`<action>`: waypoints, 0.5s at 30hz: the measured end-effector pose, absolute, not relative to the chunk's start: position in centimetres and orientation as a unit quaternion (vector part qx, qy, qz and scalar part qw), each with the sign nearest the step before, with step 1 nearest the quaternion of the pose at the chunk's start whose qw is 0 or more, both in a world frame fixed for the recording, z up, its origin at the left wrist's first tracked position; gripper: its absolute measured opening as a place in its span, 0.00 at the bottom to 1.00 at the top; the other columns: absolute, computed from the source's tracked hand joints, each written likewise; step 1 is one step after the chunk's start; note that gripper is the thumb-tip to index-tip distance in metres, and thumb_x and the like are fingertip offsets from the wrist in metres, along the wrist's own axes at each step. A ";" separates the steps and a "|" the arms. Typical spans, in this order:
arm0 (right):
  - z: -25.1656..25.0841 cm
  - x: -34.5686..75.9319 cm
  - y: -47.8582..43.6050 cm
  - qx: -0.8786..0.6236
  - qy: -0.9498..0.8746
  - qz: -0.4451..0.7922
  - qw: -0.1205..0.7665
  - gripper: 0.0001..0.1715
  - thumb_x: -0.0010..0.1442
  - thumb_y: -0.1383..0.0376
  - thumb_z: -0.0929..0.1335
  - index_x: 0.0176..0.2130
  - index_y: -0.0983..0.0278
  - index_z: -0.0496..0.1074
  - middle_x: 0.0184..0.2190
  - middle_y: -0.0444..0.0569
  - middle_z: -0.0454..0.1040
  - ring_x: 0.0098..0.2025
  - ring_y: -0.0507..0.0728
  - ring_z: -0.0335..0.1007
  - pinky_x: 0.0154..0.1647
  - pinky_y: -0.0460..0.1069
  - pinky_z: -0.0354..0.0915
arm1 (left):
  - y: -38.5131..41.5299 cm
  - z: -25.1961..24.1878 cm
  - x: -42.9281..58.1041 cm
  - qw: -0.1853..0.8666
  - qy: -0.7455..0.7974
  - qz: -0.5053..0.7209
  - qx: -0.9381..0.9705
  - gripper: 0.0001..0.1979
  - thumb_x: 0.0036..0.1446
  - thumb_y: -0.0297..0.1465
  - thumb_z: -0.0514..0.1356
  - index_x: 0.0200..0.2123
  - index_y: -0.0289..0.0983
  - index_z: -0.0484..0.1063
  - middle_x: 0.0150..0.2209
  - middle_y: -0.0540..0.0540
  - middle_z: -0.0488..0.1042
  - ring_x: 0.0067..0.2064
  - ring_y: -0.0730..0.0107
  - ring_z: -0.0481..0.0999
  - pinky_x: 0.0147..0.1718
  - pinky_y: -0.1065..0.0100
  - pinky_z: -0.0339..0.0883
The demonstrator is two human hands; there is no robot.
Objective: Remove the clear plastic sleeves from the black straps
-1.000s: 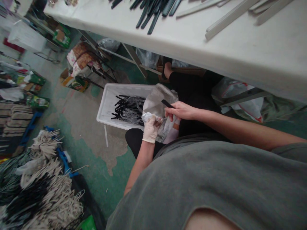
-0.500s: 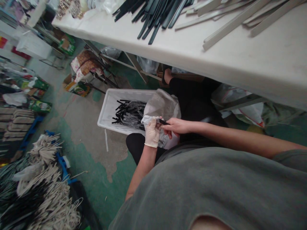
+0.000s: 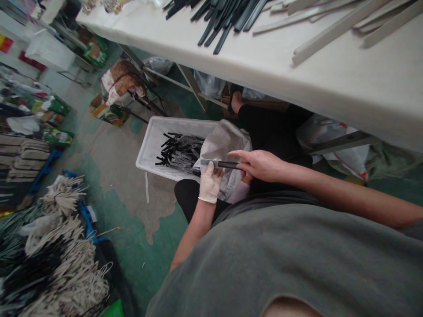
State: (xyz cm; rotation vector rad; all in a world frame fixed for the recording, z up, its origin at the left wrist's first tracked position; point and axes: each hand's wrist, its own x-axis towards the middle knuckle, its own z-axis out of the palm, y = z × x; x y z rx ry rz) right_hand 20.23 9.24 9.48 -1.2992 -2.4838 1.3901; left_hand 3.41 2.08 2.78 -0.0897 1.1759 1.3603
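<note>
My left hand (image 3: 210, 182), in a pale glove, is closed with thumb and fingers on one end of a black strap (image 3: 227, 164). That end looks greyish, perhaps covered with clear film. My bare right hand (image 3: 264, 165) grips the strap's other end, its index finger stretched out along the top. Between the hands the strap runs nearly straight, above a whitish plastic bag (image 3: 228, 138) over my lap. Beyond the left hand stands a white plastic bin (image 3: 142, 152) holding a heap of black straps (image 3: 181, 152), some wrapped in clear film.
Above, a white-covered table (image 3: 264, 57) carries dark strips (image 3: 224, 22) and beige strips (image 3: 327, 33). A cushioned stool (image 3: 124, 79) stands beyond the bin. Bundles of beige cords (image 3: 72, 273) lie at lower left near a blue pallet (image 3: 87, 220). Bags (image 3: 343, 145) sit under the table.
My right hand has moved up and away from the left, so more of the black strap shows between them. The left hand's thumb has risen. The camera view has shifted slightly.
</note>
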 end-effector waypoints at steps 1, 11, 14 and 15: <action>9.5 19.8 9.2 -0.418 -0.797 0.436 0.003 0.28 0.65 0.64 0.63 0.64 0.60 0.61 0.27 0.44 0.79 0.29 0.55 0.74 0.30 0.46 0.59 | 2.0 2.9 4.0 0.637 0.505 0.582 -0.023 0.06 0.61 0.32 0.60 0.36 0.36 0.75 0.37 0.47 0.79 0.41 0.70 0.79 0.46 0.65 0.70; 11.2 20.0 8.9 -0.390 -0.867 0.309 0.018 0.30 0.63 0.64 0.64 0.63 0.59 0.62 0.32 0.47 0.80 0.31 0.56 0.74 0.27 0.46 0.55 | 2.2 4.5 4.2 0.626 0.492 0.604 -0.005 0.07 0.62 0.31 0.58 0.38 0.35 0.75 0.38 0.45 0.80 0.42 0.69 0.79 0.44 0.68 0.71; 11.0 19.2 8.9 -0.399 -0.874 0.276 0.032 0.29 0.63 0.64 0.63 0.63 0.60 0.62 0.35 0.48 0.81 0.34 0.58 0.76 0.28 0.46 0.57 | 2.2 4.7 5.4 0.648 0.467 0.602 0.018 0.07 0.62 0.31 0.59 0.40 0.35 0.76 0.36 0.45 0.80 0.42 0.68 0.79 0.44 0.68 0.70; 11.1 19.2 9.0 -0.394 -0.876 0.274 0.038 0.30 0.63 0.63 0.64 0.63 0.60 0.61 0.36 0.49 0.81 0.36 0.58 0.76 0.28 0.47 0.57 | 2.2 4.8 5.5 0.646 0.464 0.606 0.016 0.08 0.62 0.31 0.59 0.40 0.35 0.76 0.38 0.45 0.80 0.44 0.67 0.79 0.46 0.67 0.70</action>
